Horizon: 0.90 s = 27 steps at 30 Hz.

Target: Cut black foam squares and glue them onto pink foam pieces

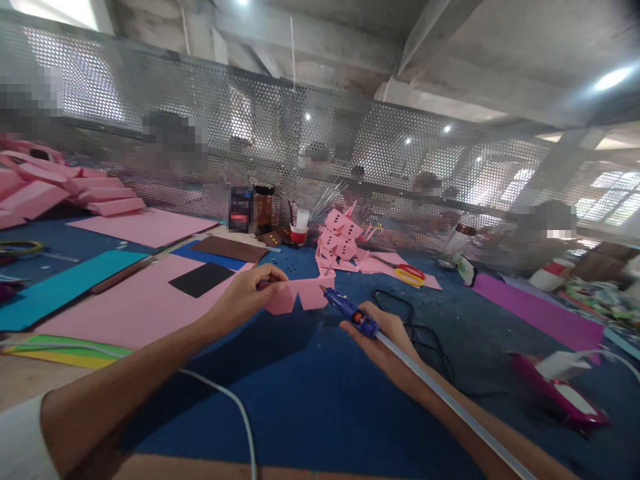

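Note:
My left hand (265,287) pinches the left end of a notched pink paper piece (310,294), held above the dark blue table mat (280,393). In my right hand (387,333) is a blue hot glue gun (353,313), its tip at the right end of the paper. A long clear glue stick (445,397) sticks out of the gun's back, over my right forearm. Just behind the paper stands a folded pink paper model (341,237) with rows of dark dots.
Pink sheets (125,300), a black card (200,279) and a teal sheet (65,287) lie left. Scissors (410,274), a black cable (435,340), a purple sheet (535,310) and a magenta device (560,393) are right. A mesh partition (280,127) stands behind.

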Motion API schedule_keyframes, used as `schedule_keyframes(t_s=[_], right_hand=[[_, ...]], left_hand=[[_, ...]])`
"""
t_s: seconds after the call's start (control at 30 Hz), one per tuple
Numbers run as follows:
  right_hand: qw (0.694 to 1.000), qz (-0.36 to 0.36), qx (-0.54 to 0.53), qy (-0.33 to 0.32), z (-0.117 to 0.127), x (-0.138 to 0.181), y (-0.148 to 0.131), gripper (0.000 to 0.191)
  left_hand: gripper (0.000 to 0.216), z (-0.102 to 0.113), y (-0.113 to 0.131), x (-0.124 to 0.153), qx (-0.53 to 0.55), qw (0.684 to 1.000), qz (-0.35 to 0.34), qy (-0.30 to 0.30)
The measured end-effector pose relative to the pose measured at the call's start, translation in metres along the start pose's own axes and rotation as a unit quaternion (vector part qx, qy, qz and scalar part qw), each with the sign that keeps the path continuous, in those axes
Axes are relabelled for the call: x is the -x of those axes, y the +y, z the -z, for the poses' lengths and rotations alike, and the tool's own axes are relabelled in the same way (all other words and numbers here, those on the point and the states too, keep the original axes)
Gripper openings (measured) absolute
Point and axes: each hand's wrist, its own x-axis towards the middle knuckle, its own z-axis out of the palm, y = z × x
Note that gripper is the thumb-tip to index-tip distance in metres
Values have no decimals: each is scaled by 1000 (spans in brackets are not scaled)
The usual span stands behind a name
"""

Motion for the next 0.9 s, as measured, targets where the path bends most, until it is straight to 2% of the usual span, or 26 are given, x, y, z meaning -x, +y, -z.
schedule_keyframes(t_s=[0.2, 0.5, 0.9], right_hand=[[1000, 7, 17, 15, -3, -2, 0, 27], [999, 28, 38, 0, -2, 0, 2, 20], [998, 34, 59, -3, -3, 0, -1, 26]], left_hand=[[25, -1, 1, 0, -2, 1000, -1, 0], [25, -1, 3, 0, -14, 1000, -7, 2], [25, -2, 3, 2, -9, 1000, -17, 1]])
